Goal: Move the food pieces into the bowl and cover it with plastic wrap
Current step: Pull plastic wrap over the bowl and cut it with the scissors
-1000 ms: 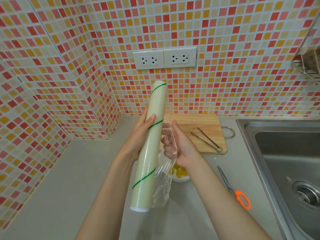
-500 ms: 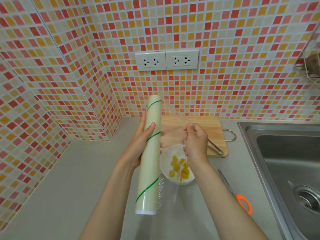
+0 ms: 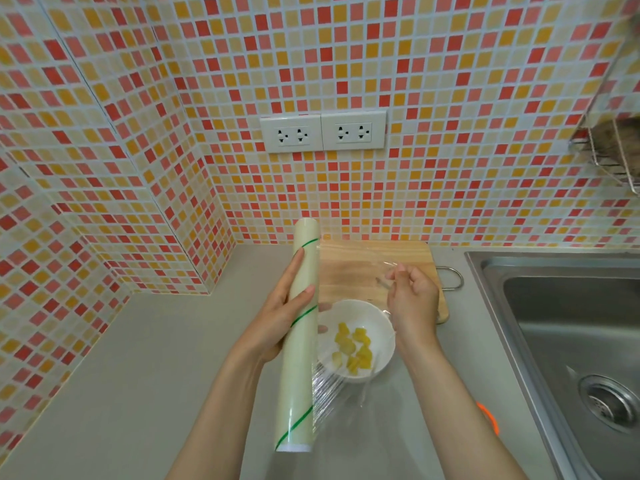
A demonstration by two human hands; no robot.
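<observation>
A white bowl (image 3: pixel 375 318) with several yellow food pieces (image 3: pixel 353 348) stands on the grey counter, just in front of the wooden cutting board (image 3: pixel 349 268). My left hand (image 3: pixel 280 310) grips a long pale roll of plastic wrap (image 3: pixel 299 344) with a green spiral line, held upright-tilted left of the bowl. My right hand (image 3: pixel 412 299) pinches the free edge of the clear film (image 3: pixel 353 396), which stretches from the roll across and above the bowl.
A steel sink (image 3: pixel 568 337) with a drain lies at the right. Orange-handled scissors (image 3: pixel 488 415) peek out beside my right forearm. Two wall sockets (image 3: pixel 323 131) sit on the tiled wall behind; a wire rack (image 3: pixel 613 150) hangs at upper right.
The roll came down lower and my right hand pulled the film out to the right, spreading it over the bowl, which now shows fully. The tongs on the board are hidden behind my right hand.
</observation>
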